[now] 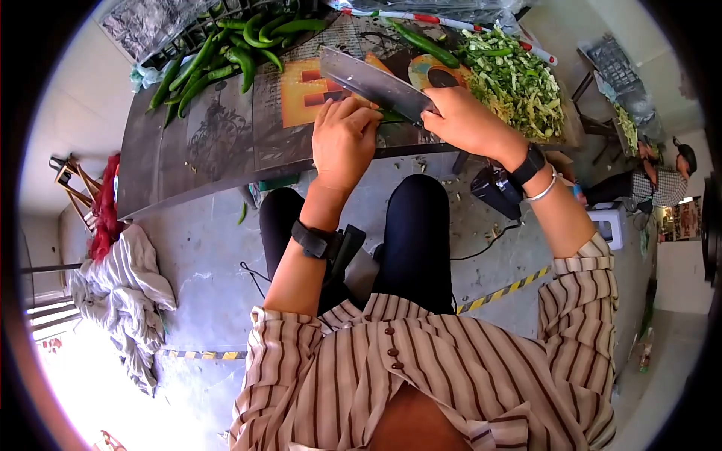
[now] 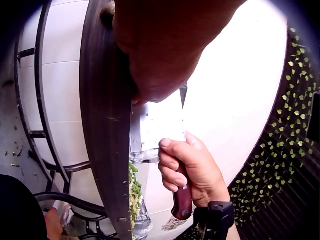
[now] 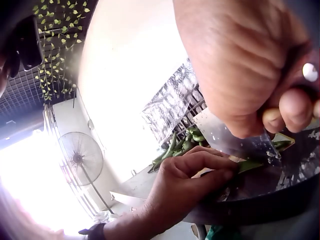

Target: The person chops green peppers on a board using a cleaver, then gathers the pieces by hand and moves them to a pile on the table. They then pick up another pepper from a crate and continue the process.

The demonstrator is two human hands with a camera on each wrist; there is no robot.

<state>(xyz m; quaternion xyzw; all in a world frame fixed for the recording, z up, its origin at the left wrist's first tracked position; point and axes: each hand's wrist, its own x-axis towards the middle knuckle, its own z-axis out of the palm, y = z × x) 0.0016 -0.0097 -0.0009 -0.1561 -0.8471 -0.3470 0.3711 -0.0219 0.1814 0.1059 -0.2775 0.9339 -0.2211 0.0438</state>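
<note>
My right hand (image 1: 475, 126) grips a cleaver (image 1: 376, 84) by its dark red handle (image 2: 182, 204), the thumb against the broad blade. The blade slants over the table in front of my left hand (image 1: 344, 143). In the right wrist view, my left hand pinches a green pepper (image 3: 249, 166) between thumb and fingers, low over the tabletop. Wet bits cling to the blade beside the pepper. In the head view the pepper is mostly hidden under the hand and blade. Chopped green pepper (image 1: 519, 94) is heaped right of the cleaver.
Whole green peppers (image 1: 226, 60) lie piled at the back left of the dark table (image 1: 162, 169), by a black crate. One long pepper (image 1: 425, 43) lies beyond the cleaver. A red-and-white pole (image 1: 444, 21) runs along the back. Another person (image 1: 662, 180) is at far right.
</note>
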